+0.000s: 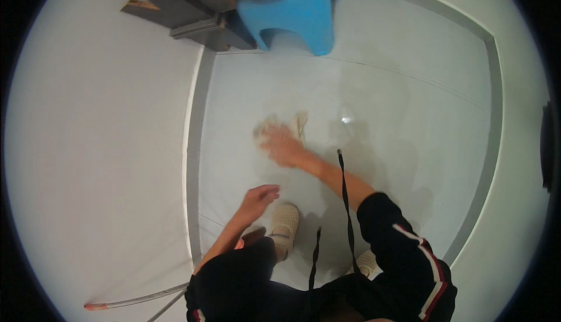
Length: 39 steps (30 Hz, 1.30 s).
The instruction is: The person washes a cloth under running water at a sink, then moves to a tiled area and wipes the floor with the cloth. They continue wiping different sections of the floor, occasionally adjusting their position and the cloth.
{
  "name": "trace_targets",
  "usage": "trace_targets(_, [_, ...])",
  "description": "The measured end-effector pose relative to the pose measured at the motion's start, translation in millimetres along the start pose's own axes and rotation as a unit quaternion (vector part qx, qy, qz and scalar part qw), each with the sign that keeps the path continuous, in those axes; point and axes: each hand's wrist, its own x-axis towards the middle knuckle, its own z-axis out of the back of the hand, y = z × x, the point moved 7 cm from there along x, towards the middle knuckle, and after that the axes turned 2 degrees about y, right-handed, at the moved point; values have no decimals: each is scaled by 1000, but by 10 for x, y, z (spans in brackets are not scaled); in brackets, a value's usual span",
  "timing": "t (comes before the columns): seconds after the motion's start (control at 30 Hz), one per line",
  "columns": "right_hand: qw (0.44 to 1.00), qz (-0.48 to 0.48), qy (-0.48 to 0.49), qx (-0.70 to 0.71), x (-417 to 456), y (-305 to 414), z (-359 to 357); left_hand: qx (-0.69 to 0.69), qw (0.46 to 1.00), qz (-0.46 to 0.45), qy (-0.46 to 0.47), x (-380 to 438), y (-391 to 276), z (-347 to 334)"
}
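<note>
My right hand (282, 145), slightly blurred, presses a cream-coloured cloth (299, 124) against the pale tiled floor (385, 89). Part of the cloth is bunched beneath the fingers, and one end sticks out to the right of them. My left hand (257, 200) hovers nearer to my body, above and beside my left shoe, a beige perforated clog (285, 225). Nothing shows in it, and its fingers are loosely bent.
Ahead stands a blue plastic stool (298, 15), with dark wooden boards (188, 11) to its left. Walls with grey baseboards (193, 146) border the floor on both sides. A thin pole (144, 298) lies at lower left. Two black cords (346, 195) dangle from my clothing.
</note>
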Motion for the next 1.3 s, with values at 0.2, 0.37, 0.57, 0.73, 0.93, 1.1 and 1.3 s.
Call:
trace_targets(0.2, [969,-165,-111,-149,-889,-762,617,90,992,-82,-12,278,-136,-83])
trace_targets(0.37, [815,-475,-239,-232,-2134,-2074,1729,67,987,-145,11,526,-27,-21])
trace_targets(0.57, [896,-263,-272,-232,-602,-1672,1274,44,984,-168,-27,791,38,370])
trace_targets(0.73, [940,-210,-217,-155,700,-1345,848,66,972,-209,-85,842,18,645])
trace_targets(0.93, [970,-143,-195,3,746,-923,282,-77,971,-116,-194,1689,-339,1212])
trace_targets(1.1, [711,-334,-253,564,682,-685,345,-161,921,-304,-181,2279,-485,973])
trace_targets(1.3, [703,-293,-296,576,212,-373,843,-11,939,-231,-255,2600,-781,1409])
